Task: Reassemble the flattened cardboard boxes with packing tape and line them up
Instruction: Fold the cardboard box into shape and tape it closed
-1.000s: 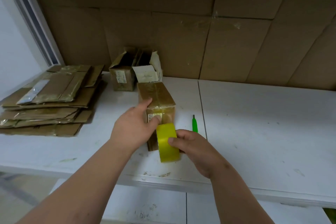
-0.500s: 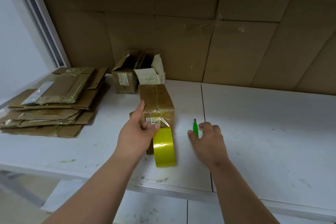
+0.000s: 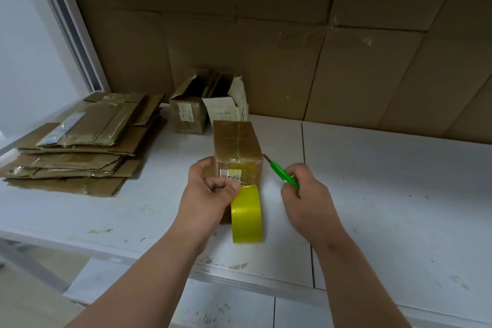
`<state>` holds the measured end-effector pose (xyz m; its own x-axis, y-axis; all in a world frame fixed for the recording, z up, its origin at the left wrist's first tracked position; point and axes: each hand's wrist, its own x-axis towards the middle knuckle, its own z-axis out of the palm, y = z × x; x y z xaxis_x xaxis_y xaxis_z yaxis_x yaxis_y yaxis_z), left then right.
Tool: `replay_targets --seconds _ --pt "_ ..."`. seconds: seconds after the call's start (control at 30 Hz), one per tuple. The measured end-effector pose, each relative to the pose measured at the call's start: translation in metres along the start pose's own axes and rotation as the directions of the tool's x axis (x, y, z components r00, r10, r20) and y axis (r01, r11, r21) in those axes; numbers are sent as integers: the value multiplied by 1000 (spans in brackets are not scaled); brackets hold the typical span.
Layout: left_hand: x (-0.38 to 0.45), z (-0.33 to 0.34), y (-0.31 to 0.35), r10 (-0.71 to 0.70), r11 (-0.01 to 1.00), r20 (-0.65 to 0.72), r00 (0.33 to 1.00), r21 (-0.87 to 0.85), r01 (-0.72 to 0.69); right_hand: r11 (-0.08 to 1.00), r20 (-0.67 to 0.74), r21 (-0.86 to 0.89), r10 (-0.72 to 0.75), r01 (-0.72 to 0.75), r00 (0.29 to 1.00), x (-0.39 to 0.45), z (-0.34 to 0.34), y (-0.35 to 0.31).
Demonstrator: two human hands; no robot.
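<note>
The left hand [image 3: 210,192] grips the near end of the taped cardboard box [image 3: 237,150] mid-tabletop [image 3: 386,194], the yellow tape roll [image 3: 246,214] at its 6 o'clock. The right hand [image 3: 306,194] pinches a green cutter [image 3: 283,176] at the box's 4 o'clock. Flattened boxes [image 3: 77,146] lie stacked at 9 o'clock.

No text legible. Taped box [image 3: 237,146]: white label [image 3: 230,174] on its near face, print too small and blurred to read. Open brown box [image 3: 188,117] at 11 o'clock from it: white label [image 3: 184,115], markings unreadable. White-flapped box [image 3: 227,110] at 12 o'clock: faint print, unreadable.
</note>
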<state>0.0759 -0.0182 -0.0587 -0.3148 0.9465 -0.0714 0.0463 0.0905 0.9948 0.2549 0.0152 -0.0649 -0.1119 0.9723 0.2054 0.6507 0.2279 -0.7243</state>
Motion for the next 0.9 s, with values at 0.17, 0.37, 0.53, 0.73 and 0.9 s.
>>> replay_targets --seconds 0.17,0.37,0.53,0.73,0.9 --pt "2 3 -2 -4 1000 -31 1000 -1 4 956 107 -143 -243 256 964 -3 -2 -15" --pt "1 3 -5 6 1000 -31 1000 -8 -7 910 120 -318 -242 268 963 4 -2 -26" --pt "-1 3 -4 8 1000 -22 1000 5 -8 888 142 -369 -239 275 961 7 -2 -36" --pt "-2 2 -4 -2 1000 -30 1000 31 2 859 156 -426 -241 285 958 12 1 -48" --pt "0 -1 -5 15 999 -37 999 44 -13 858 137 -435 -237 274 962 13 -14 -48"
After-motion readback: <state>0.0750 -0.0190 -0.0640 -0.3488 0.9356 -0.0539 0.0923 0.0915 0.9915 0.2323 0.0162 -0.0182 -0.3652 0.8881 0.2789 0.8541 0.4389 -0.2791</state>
